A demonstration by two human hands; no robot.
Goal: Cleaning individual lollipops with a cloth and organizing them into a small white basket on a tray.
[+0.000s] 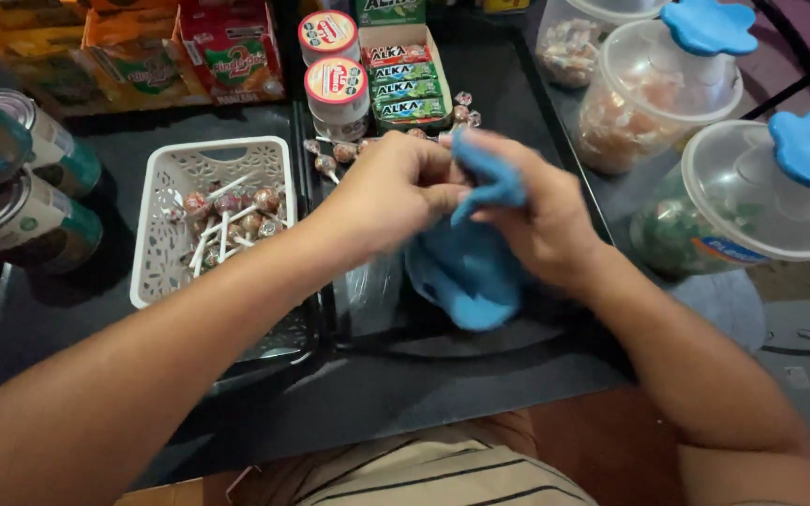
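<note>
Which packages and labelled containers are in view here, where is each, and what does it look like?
Open carton: top centre, green packets in rows.
Two round tubs: left of carton, red-and-white lids.
Tins: far left, on their sides, green labels.
Clear jars: right, blue lids.
Boxes: top left, orange, red.

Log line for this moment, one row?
left hand: grips blue cloth | right hand: grips same cloth | beside: white basket of lollipops

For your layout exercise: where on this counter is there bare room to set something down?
Bare black counter lies along the near edge, and between the white basket and the tins. It is crowded at the back: candy boxes and lidded jars.
</note>
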